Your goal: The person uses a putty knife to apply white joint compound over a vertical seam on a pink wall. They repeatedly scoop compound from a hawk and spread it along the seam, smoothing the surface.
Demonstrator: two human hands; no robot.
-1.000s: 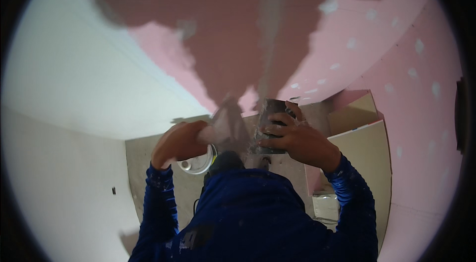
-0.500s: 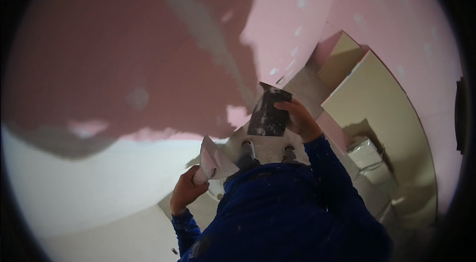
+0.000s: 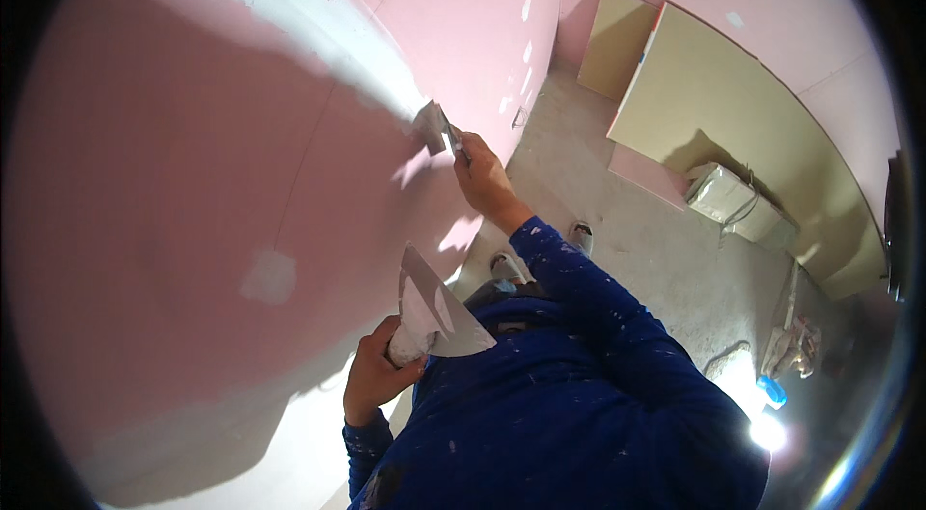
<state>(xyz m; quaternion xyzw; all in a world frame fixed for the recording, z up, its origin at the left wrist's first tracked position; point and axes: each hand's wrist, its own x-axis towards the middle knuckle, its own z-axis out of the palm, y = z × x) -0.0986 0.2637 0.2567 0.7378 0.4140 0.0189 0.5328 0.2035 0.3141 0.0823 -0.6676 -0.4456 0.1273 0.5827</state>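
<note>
Head view: I see the flat blade (image 3: 429,128) at the lower end of the white strip (image 3: 328,37) on the pink wall (image 3: 193,172); whether its edge touches, I can't tell. My right grip (image 3: 485,182) is closed around its handle. My left grip (image 3: 379,373) is wrapped round the base of a triangular trowel (image 3: 465,334), beside the blue top (image 3: 550,394). Floor (image 3: 569,158) gives room between the wall's edge and the leaning boards (image 3: 723,95).

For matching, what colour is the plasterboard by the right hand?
The plasterboard is pink, with white filler; see the head view.
</note>
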